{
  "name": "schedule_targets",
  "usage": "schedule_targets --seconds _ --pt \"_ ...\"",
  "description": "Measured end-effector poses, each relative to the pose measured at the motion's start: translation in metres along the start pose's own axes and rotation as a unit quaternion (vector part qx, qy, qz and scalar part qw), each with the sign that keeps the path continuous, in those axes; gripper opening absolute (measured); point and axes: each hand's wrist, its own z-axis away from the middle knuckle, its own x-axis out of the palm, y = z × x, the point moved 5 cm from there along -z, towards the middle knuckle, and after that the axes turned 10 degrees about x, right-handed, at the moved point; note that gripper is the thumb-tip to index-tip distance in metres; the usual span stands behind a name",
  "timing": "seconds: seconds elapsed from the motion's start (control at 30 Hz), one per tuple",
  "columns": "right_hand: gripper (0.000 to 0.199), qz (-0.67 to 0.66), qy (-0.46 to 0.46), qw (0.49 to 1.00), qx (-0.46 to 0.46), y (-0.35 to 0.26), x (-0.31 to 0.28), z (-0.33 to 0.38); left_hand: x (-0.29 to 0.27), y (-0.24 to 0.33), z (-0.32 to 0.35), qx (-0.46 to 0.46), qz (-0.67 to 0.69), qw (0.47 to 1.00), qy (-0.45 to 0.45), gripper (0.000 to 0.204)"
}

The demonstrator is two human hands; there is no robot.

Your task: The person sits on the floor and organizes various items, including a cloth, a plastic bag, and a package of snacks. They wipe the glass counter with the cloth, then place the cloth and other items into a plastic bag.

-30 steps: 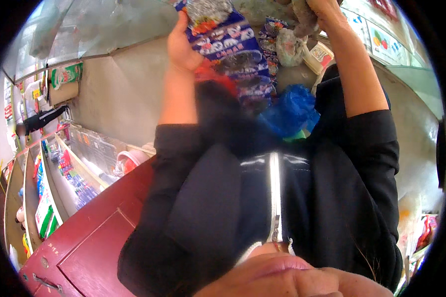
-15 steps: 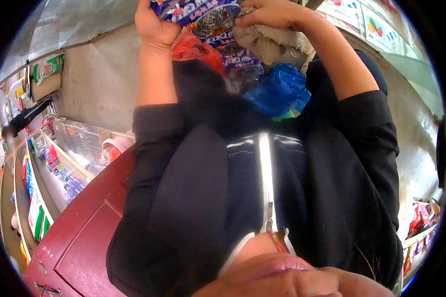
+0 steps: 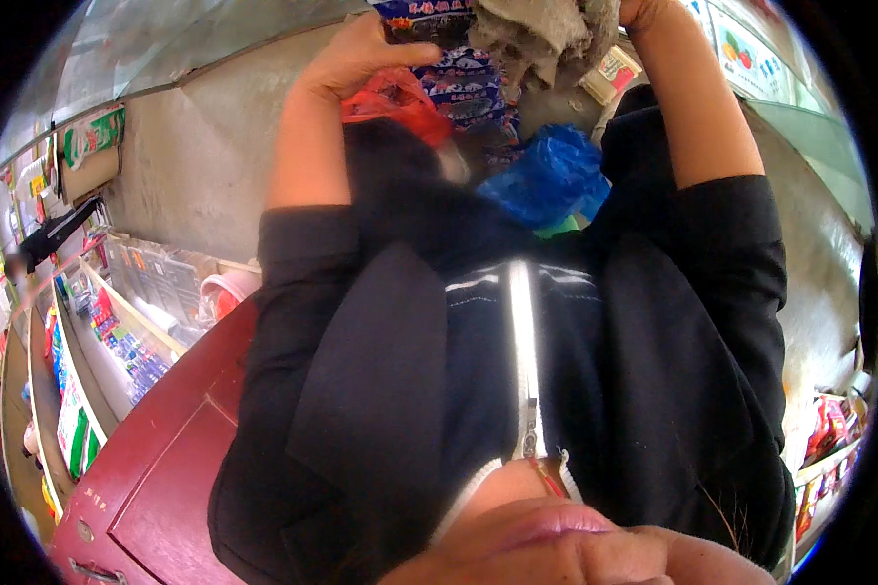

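Note:
At the top of the head view my left hand [image 3: 369,60] grips a blue printed plastic packet [image 3: 425,18] with dark contents, its thumb pointing right along the lower edge. My right hand [image 3: 644,12], partly cut off by the upper edge, is closed on a crumpled grey cloth [image 3: 537,37] that hangs beside the packet. More blue packets [image 3: 461,88] lie stacked below. To their left is a red plastic bag [image 3: 398,102]. A crumpled blue plastic bag [image 3: 548,175] sits between my knees.
A dark red cabinet [image 3: 180,468] stands at my left, with shelves of packaged goods [image 3: 132,356] beyond it. Glass panels [image 3: 200,34] run along the upper left. Another rack of packages [image 3: 829,439] is at the lower right. A small yellowish box [image 3: 611,76] lies near the cloth.
My right hand has moved up and right, off the packet, lifting the grey cloth. My left hand has shifted right with the packet, uncovering more of the stack and the yellowish box.

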Motion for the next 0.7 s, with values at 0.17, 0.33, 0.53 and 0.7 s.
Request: schedule_targets --seconds 0.17,0.33,0.53,0.7 --pt "0.040 -0.039 0.033 0.999 0.017 -0.001 -0.018 -0.015 0.002 -0.018 -0.008 -0.088 -0.065 0.994 0.028 0.042" --pt "0.047 -0.011 0.130 0.991 0.004 -0.003 -0.023 -0.010 -0.010 -0.021 -0.004 -0.071 0.020 0.992 0.103 0.039" --pt "0.052 0.111 0.267 0.950 -0.117 -0.022 -0.014 0.031 -0.003 0.012 -0.003 0.022 0.410 0.901 0.140 0.047" --pt "0.040 0.050 0.276 0.904 -0.322 -0.020 -0.016 0.020 0.020 0.038 -0.022 0.091 0.442 0.888 0.088 0.054"
